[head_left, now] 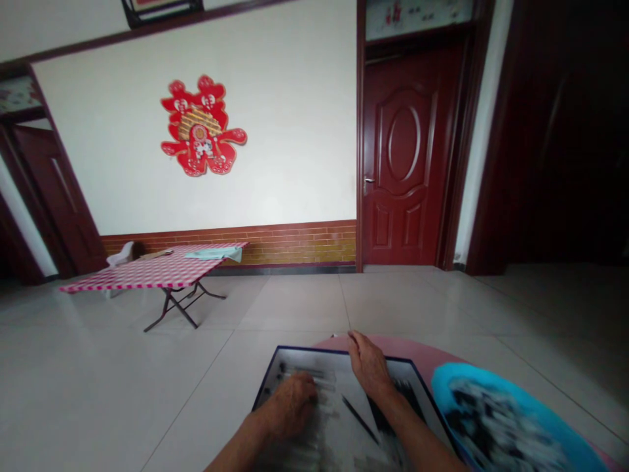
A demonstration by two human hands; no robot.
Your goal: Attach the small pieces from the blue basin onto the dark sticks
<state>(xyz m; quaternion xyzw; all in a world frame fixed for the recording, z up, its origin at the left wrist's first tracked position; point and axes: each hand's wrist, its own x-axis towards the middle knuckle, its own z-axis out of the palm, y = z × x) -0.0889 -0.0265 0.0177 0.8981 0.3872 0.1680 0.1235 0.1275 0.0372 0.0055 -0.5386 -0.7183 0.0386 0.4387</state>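
A shallow white-lined box (339, 351) with a dark blue rim lies before me. My left hand (295, 401) is inside its left half, fingers curled down and closed; whatever they hold is hidden. Blurred, slender pale pieces lie in rows around that hand. My right hand (369, 367) is at the far rim, its fingers together and bent over the edge. Between my forearms a thin dark stick, like a pen (360, 418), lies slanted on the box floor. Several dark slender pieces (409, 395) are in the right side, partly covered by my right forearm.
A blue basin (445, 380) with blurred black and white pieces stands right of the box. Both rest on a pink round surface (422, 349). Farther left is a folding table (147, 269) with a checked cover and pale green cloth (219, 253). A red door (403, 151) stands behind.
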